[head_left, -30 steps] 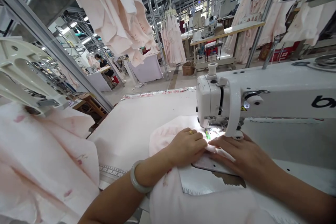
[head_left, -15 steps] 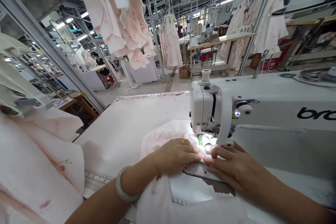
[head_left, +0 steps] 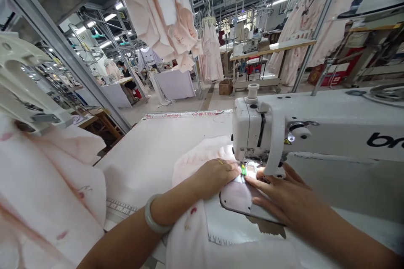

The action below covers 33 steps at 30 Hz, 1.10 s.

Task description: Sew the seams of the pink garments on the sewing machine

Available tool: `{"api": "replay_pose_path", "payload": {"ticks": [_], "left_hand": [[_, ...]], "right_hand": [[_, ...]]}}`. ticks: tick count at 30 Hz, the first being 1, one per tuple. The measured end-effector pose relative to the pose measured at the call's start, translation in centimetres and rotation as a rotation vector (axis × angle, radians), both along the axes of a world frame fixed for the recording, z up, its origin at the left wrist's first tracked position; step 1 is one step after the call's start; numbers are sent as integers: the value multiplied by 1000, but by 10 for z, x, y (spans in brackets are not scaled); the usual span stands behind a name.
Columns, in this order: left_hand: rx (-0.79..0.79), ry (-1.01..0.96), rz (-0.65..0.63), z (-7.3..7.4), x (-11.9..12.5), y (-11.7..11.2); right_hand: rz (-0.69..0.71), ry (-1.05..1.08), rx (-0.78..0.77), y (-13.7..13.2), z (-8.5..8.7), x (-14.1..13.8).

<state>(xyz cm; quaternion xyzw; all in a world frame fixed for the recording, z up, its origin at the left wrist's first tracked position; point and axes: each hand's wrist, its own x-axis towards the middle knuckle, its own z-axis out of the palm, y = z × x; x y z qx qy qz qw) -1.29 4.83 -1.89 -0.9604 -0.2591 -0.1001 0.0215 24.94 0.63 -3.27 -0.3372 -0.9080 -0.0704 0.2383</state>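
My left hand (head_left: 215, 175), with a ring and a pale bangle at the wrist, lies curled on a pale pink garment (head_left: 195, 164) just left of the needle of a white sewing machine (head_left: 284, 130). My right hand (head_left: 280, 195) lies flat with fingers stretched out on the machine's metal plate (head_left: 236, 199), fingertips close to the presser foot (head_left: 243, 170). The pink cloth runs from behind the needle toward me and over the table's front edge.
A heap of pink cloth (head_left: 47, 193) lies at the left beside a white machine part (head_left: 28, 88). Pink garments (head_left: 164, 12) hang overhead. The white table (head_left: 158, 147) stretches ahead. A person (head_left: 124, 76) sits at a far table on the left.
The cloth has fed backward under the needle, baring more of the metal plate. Both hands have shifted slightly toward the presser foot. The camera view has shifted a little.
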Motion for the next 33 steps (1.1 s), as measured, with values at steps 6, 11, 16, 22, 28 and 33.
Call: {"api": "replay_pose_path", "payload": {"ticks": [6,11,16,22,28,33], "left_hand": [[-9,-5,2,-1,-1,1],[-15,-11,13,1,0,0],[-32,-27,4,3,0,-2],[-45,-15,20,4,-1,-3],[-83,-55,37,-1,-2,-3],[-151,-95,43,-3,-17,20]], "right_hand": [[-9,8,-53,1,-1,4],[8,17,-87,3,-3,6],[21,21,-20,3,-6,8],[30,31,-32,3,-4,8],[84,124,-158,-1,5,7],[104,181,-506,-17,18,-1]]}}
